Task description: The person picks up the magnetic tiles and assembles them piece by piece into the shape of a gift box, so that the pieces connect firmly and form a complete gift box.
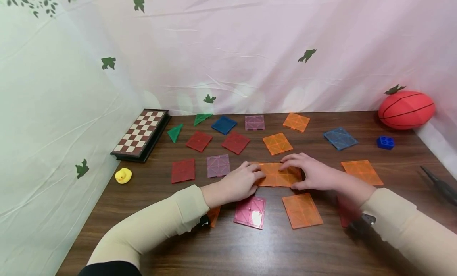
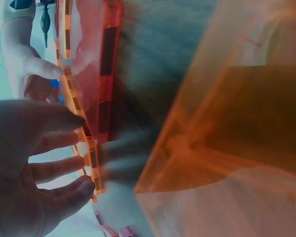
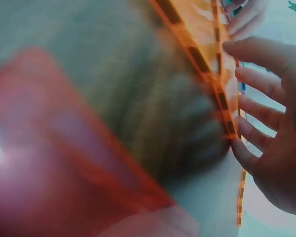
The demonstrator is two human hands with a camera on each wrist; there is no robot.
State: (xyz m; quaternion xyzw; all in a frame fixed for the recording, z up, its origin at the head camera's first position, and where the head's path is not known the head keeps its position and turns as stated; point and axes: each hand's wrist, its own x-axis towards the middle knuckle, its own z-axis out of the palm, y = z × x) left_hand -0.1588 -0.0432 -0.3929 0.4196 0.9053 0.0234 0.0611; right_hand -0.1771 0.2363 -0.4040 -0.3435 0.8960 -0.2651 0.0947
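Head view: nearest on the dark wood worktop [image 1: 250,248] lie a pink magnetic tile [image 1: 250,211] and an orange tile [image 1: 302,210], flat and just apart; a red tile [image 1: 343,214] is partly hidden under the right forearm.

Just beyond them, the orange tile pair [image 1: 277,174] is seen lying flat between both hands, apparently two squares laid edge to edge.

The left hand [image 1: 238,183] is laid on the pair's left end, fingers extended and pressing its edge. The same is shown in the left wrist view, where straight fingers [image 2: 59,143] meet the tile rim [image 2: 91,158].

The right hand [image 1: 311,170] covers the right end, fingers lightly bent over the top, thumb at the near edge. Straight fingertips [image 3: 246,131] are shown against the rim [image 3: 222,98] in the right wrist view. No pinching grip is seen on either side; the tiles are judged to be pushed together from both ends so that the edges meet.

Farther off, loose tiles are spread flat:
- red [image 1: 183,170], purple [image 1: 218,165], orange [image 1: 361,172]
- red [image 1: 235,142], orange [image 1: 277,143], blue [image 1: 340,138]

At the far left are a green triangle [image 1: 175,132], a chessboard [image 1: 141,134] and a yellow rubber duck [image 1: 123,175]. At the far right are a blue brick [image 1: 385,142] and a red ball [image 1: 406,109] against the curtain.
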